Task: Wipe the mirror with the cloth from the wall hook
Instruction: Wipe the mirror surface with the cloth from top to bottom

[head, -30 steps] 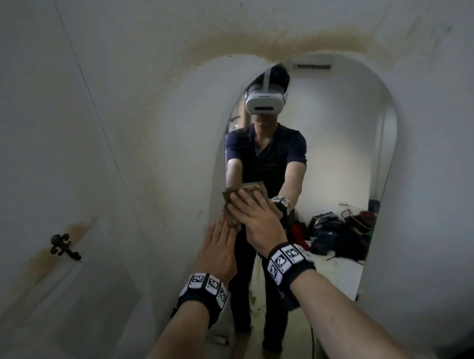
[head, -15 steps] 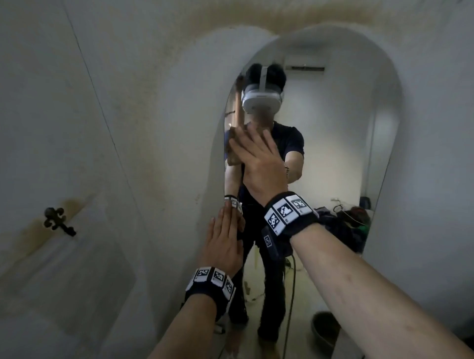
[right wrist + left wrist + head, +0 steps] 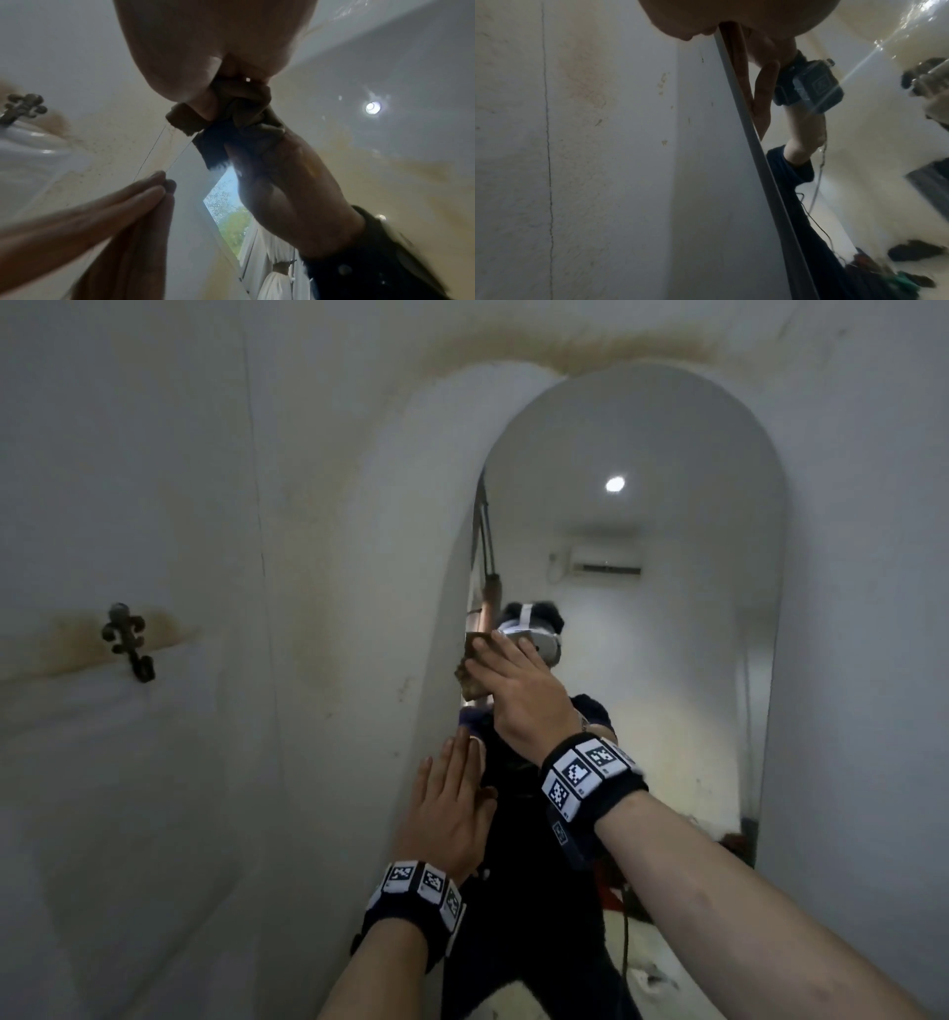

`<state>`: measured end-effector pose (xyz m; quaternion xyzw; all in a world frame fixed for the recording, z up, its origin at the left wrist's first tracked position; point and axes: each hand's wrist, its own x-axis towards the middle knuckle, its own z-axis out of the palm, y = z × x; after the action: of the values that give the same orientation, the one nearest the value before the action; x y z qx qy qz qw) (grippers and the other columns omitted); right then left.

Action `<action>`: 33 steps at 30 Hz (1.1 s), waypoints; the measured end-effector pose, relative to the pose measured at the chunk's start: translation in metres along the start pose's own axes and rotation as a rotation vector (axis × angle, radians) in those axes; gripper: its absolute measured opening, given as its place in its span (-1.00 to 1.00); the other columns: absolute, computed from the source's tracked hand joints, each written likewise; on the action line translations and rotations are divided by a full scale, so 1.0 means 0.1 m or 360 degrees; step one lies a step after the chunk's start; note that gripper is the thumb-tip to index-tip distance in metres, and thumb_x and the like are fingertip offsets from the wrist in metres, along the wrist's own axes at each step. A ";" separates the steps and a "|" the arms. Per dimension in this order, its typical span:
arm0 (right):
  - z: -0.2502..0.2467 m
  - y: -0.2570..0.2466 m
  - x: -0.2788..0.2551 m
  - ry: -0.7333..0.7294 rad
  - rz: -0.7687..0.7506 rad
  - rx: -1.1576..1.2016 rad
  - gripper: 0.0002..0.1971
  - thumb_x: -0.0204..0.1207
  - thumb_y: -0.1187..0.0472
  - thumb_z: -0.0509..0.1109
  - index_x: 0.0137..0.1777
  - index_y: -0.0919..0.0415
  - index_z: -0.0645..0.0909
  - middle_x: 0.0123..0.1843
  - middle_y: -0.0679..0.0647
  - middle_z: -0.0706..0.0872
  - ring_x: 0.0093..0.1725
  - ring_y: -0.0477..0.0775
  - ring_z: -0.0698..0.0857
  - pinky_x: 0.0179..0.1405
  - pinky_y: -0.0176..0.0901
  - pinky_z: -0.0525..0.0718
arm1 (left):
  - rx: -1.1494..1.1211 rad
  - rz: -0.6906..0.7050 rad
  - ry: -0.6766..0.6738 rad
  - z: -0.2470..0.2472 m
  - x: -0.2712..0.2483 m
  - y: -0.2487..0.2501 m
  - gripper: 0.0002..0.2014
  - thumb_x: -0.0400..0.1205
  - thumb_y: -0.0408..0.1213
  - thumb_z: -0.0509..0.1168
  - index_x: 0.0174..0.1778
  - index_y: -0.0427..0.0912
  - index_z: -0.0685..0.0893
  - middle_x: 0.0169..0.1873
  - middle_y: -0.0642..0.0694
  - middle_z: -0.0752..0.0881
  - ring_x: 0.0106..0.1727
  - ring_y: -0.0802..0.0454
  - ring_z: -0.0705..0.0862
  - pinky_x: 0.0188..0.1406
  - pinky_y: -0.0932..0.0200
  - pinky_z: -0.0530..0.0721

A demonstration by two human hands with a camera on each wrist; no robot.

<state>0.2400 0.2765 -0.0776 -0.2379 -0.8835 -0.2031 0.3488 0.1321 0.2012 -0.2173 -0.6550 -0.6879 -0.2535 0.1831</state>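
Note:
An arched mirror (image 3: 642, 670) leans against the white wall. My right hand (image 3: 516, 695) presses a bunched brown cloth (image 3: 468, 672) onto the glass near the mirror's left edge, at the height of my reflected headset. From the right wrist the cloth (image 3: 244, 103) looks crumpled between my right hand (image 3: 205, 40) and its reflection, with the thumb tucked into it. Lower down, my left hand (image 3: 452, 806) lies flat with straight fingers against the mirror's left edge. The left wrist view shows that edge (image 3: 757, 154) running down from under my left hand (image 3: 731, 14).
A dark metal wall hook (image 3: 126, 642) hangs bare on the stained white wall to the left. The glass reflects me, a ceiling light (image 3: 614, 483), an air conditioner and clutter on the floor. The mirror's right side has nothing in front of it.
My right hand has slid the cloth upward along the mirror's left side, from chest height to head height in the reflection. My left hand has stayed flat on the edge.

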 end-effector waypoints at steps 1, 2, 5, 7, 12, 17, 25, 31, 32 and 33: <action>-0.01 -0.03 -0.07 -0.0019 -0.0014 -0.0001 -0.46 0.30 0.38 0.31 0.33 0.19 0.66 0.46 0.14 0.61 0.53 0.22 0.48 0.58 0.16 0.22 | 0.0000 -0.0003 0.0018 0.01 -0.03 0.00 -0.33 0.72 -0.01 0.01 0.71 -0.25 0.07 0.71 -0.15 0.02 0.73 -0.08 0.07 0.66 -0.01 -0.11; -0.01 -0.07 -0.14 -0.0047 -0.0025 0.0002 -0.46 0.29 0.39 0.29 0.32 0.20 0.67 0.44 0.16 0.62 0.52 0.25 0.49 0.55 0.20 0.26 | -0.0013 0.0000 0.0038 0.03 -0.05 -0.02 -0.33 0.74 0.01 -0.04 0.72 -0.23 0.00 0.72 -0.10 -0.09 0.74 -0.03 -0.03 0.68 0.02 -0.17; 0.10 -0.18 -0.40 -0.0083 -0.0059 -0.0032 -0.47 0.31 0.38 0.21 0.30 0.20 0.69 0.44 0.16 0.63 0.51 0.27 0.50 0.54 0.24 0.31 | 0.0010 0.0064 0.0175 0.16 -0.15 -0.07 -0.33 0.74 0.06 -0.19 0.73 -0.18 -0.13 0.70 -0.03 -0.22 0.74 0.04 -0.14 0.68 0.07 -0.25; 0.18 -0.22 -0.50 -0.0011 -0.0051 -0.0070 -0.49 0.43 0.39 0.23 0.38 0.15 0.62 0.53 0.11 0.53 0.60 0.19 0.38 0.61 0.13 0.17 | 0.0074 0.0108 0.0294 0.25 -0.15 -0.13 -0.34 0.73 0.05 -0.19 0.71 -0.21 -0.07 0.71 -0.09 -0.10 0.74 -0.02 -0.01 0.67 0.02 -0.14; 0.37 -0.32 -0.70 0.0131 -0.0026 -0.0091 -0.56 0.58 0.28 0.19 0.45 0.05 0.55 0.63 0.01 0.39 0.66 0.06 0.20 0.61 -0.04 0.00 | 0.0200 0.0174 0.0522 0.64 -0.23 -0.20 -0.34 0.74 0.09 -0.20 0.70 -0.21 -0.04 0.71 -0.10 -0.05 0.73 0.00 -0.05 0.67 0.05 -0.23; 0.72 -0.45 -1.01 0.0152 -0.0039 -0.0024 -0.53 0.51 0.33 0.25 0.43 0.07 0.58 0.59 0.02 0.46 0.65 0.07 0.25 0.65 0.00 0.01 | 0.0176 0.0213 0.0568 0.99 -0.51 -0.24 -0.35 0.77 0.07 -0.19 0.68 -0.29 0.20 0.69 -0.21 0.18 0.71 -0.12 0.16 0.64 -0.13 0.10; 1.06 -0.68 -1.51 0.0136 -0.0038 -0.0051 -0.53 0.44 0.32 0.21 0.33 0.10 0.67 0.46 0.05 0.61 0.55 0.11 0.45 0.61 0.17 0.29 | 0.0130 0.0235 0.0552 1.34 -0.95 -0.36 -0.35 0.74 0.02 0.02 0.70 -0.26 0.14 0.70 -0.18 0.14 0.73 -0.07 0.11 0.66 -0.16 0.07; 1.02 -0.87 -1.67 -0.0019 0.0095 0.0027 -0.53 0.52 0.32 0.17 0.41 0.08 0.60 0.53 0.05 0.54 0.59 0.10 0.39 0.65 0.09 0.22 | 0.0124 0.0240 0.0544 1.32 -1.05 -0.39 -0.39 0.75 0.02 -0.09 0.66 -0.24 0.28 0.67 -0.18 0.28 0.71 -0.01 0.10 0.65 -0.19 0.09; 0.96 -0.90 -1.66 -0.0106 0.0137 0.0067 -0.53 0.54 0.32 0.22 0.43 0.02 0.59 0.51 0.03 0.56 0.56 0.10 0.42 0.62 0.09 0.28 | 0.0106 0.0257 0.0554 1.31 -1.05 -0.39 -0.41 0.75 0.01 -0.09 0.65 -0.23 0.31 0.65 -0.17 0.31 0.71 -0.01 0.12 0.64 -0.19 0.09; 0.89 -0.92 -1.66 -0.0182 0.0173 0.0100 -0.55 0.55 0.30 0.23 0.40 -0.05 0.59 0.44 0.01 0.63 0.48 0.10 0.51 0.53 0.11 0.41 | 0.0098 0.0272 0.0551 1.30 -1.05 -0.40 -0.41 0.75 0.01 -0.09 0.64 -0.22 0.34 0.64 -0.17 0.33 0.70 -0.02 0.12 0.65 -0.18 0.08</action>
<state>0.2488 0.2028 -0.2733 -0.2857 -0.8937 -0.1420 0.3156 0.1102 0.1924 -0.3876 -0.6518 -0.5953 -0.3248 0.3395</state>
